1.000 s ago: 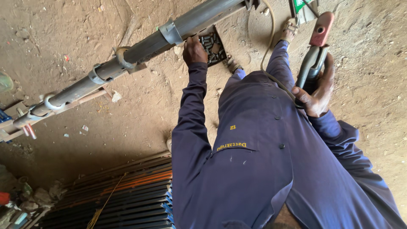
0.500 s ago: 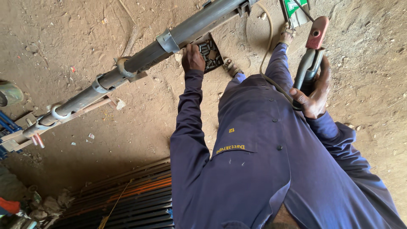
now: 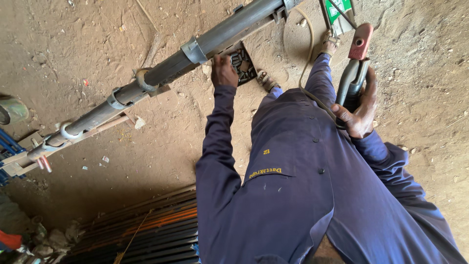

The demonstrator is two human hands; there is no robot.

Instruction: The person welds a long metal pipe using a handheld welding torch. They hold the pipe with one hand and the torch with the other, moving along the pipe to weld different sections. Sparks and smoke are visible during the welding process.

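Note:
A long grey metal pipe (image 3: 166, 68) with several ring brackets runs diagonally across the dirt floor from lower left to upper right. My left hand (image 3: 223, 72) rests against the pipe's underside, just right of a square clamp (image 3: 194, 50). My right hand (image 3: 359, 110) is closed around the dark handle of a welding electrode holder (image 3: 355, 63) with a reddish tip, held upright beside my leg. A cable (image 3: 310, 83) loops from the holder across my blue coverall.
A small tray of dark metal pieces (image 3: 243, 63) lies on the ground past my left hand. Stacked dark and rusty steel bars (image 3: 146, 230) lie at the lower left. A green-and-white object (image 3: 338, 10) sits at the top edge. My sandalled feet (image 3: 267, 80) stand on the dirt.
The view has shifted slightly, so the pipe sits lower and further left in the frame. My left hand stays on the pipe and my right hand keeps the electrode holder upright.

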